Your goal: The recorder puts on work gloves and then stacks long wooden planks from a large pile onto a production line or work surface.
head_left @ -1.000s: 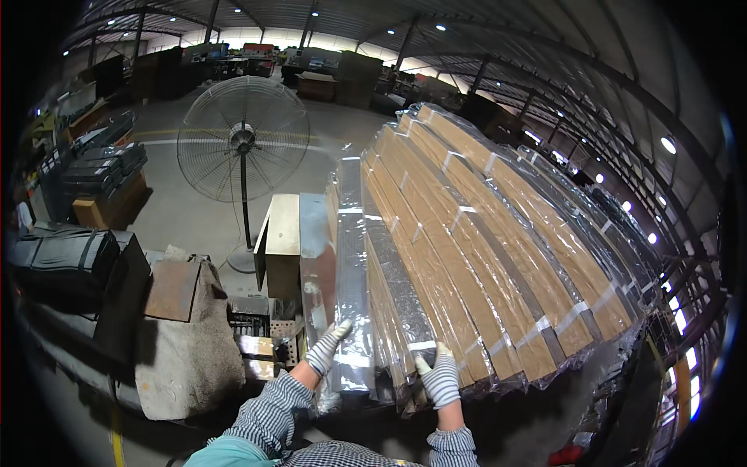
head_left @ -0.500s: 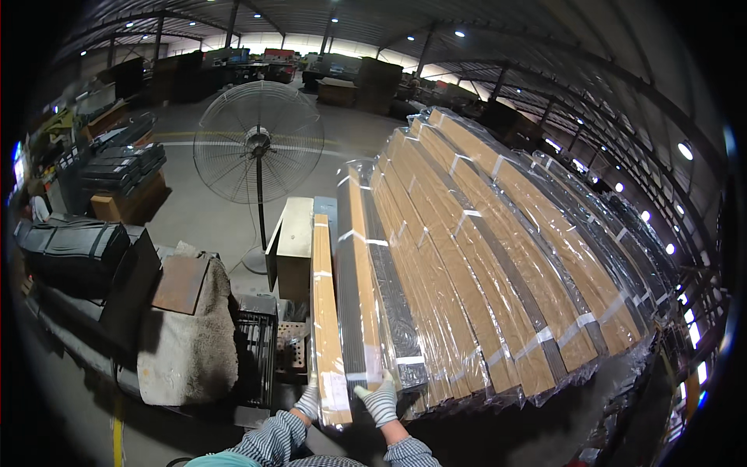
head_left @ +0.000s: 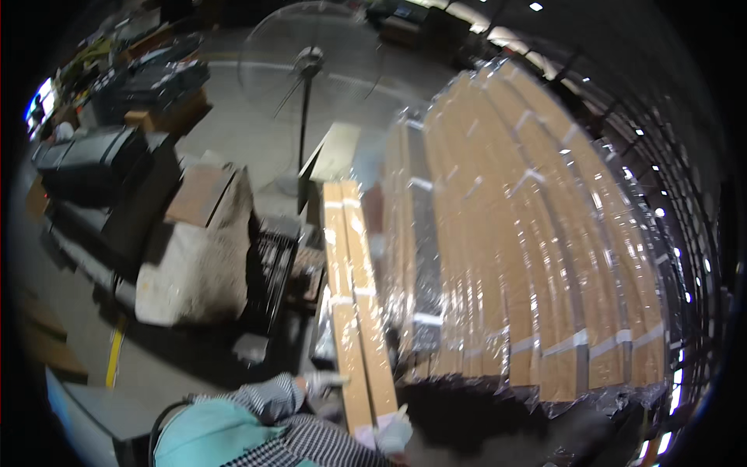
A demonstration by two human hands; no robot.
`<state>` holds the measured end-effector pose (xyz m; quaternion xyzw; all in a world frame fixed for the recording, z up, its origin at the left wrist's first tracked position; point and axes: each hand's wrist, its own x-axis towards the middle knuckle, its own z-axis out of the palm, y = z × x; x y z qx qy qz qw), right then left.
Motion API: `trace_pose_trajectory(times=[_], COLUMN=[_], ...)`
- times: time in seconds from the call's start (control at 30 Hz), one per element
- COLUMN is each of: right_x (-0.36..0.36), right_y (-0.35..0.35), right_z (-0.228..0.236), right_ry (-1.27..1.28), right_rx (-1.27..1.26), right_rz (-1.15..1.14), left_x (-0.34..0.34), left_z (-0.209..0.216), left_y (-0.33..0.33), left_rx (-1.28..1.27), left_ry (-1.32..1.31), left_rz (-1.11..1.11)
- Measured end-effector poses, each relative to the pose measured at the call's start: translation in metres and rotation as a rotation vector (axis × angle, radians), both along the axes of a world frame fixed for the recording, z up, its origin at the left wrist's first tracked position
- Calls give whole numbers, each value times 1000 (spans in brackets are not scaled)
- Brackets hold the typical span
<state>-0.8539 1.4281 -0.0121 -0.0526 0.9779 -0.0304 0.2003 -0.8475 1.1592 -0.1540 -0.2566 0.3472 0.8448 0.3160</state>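
The person's gloved left hand [head_left: 320, 381] meets the left edge of two long brown strips [head_left: 369, 327], its thumb side laid over the upper face; it looks closed on that edge, though whatever fingers pass beneath are hidden. The right hand [head_left: 395, 433] is smeared by blur at the strips' near end, beside a pale sheet [head_left: 367, 434], and how far its fingers close cannot be told. The strips slant lengthwise away from the person, left of a film-wrapped stack [head_left: 498, 265] whose underside sinks into shadow. Beyond, a pedestal fan [head_left: 311, 62] shows only a faint cage
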Motion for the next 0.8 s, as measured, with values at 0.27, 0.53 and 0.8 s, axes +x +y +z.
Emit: trace_pose_trajectory(times=[0.27, 0.53, 0.8], right_x=[-88, -21, -32], right_y=[-59, 22, -36], right_z=[-67, -57, 2], right_ry=[-17, -181, -237], right_rx=[-102, -241, -81], right_rz=[-29, 181, 585], left_x=[-38, 54, 123], left_z=[23, 29, -7], left_y=[3, 5, -23], left_rx=[-292, -7, 67], left_ry=[-26, -84, -421], left_rz=[27, 113, 652])
